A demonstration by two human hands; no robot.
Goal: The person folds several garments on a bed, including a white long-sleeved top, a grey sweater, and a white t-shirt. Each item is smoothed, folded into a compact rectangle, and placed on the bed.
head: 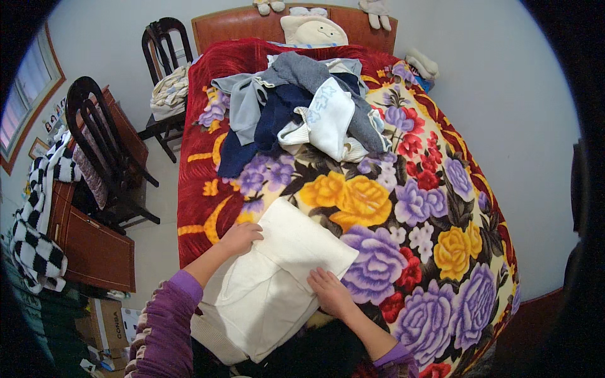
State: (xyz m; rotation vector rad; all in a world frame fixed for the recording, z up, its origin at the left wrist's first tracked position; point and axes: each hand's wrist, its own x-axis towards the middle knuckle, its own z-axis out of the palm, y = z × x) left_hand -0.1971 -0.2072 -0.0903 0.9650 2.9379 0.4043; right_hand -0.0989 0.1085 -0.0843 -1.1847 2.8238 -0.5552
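A cream knit garment point(279, 269) lies partly folded on the near end of the bed, its upper part doubled over into a flat panel. Its ribbed band point(220, 338) spreads toward me at the lower left. My left hand point(242, 238) is at the panel's left edge with fingers bent over the fabric; whether it pinches the cloth is unclear, as the thumb is hidden. On the right side, my right hand point(328, 290) rests palm down on the garment, fingers extended along the panel's lower edge.
Farther up the floral blanket point(420, 208) is a heap of clothes, with a white garment point(331, 118) on top and a grey one point(298, 71) behind. Dark wooden chairs point(94, 137) and a wooden cabinet point(99, 250) stand left; a cardboard box point(106, 321) sits lower left.
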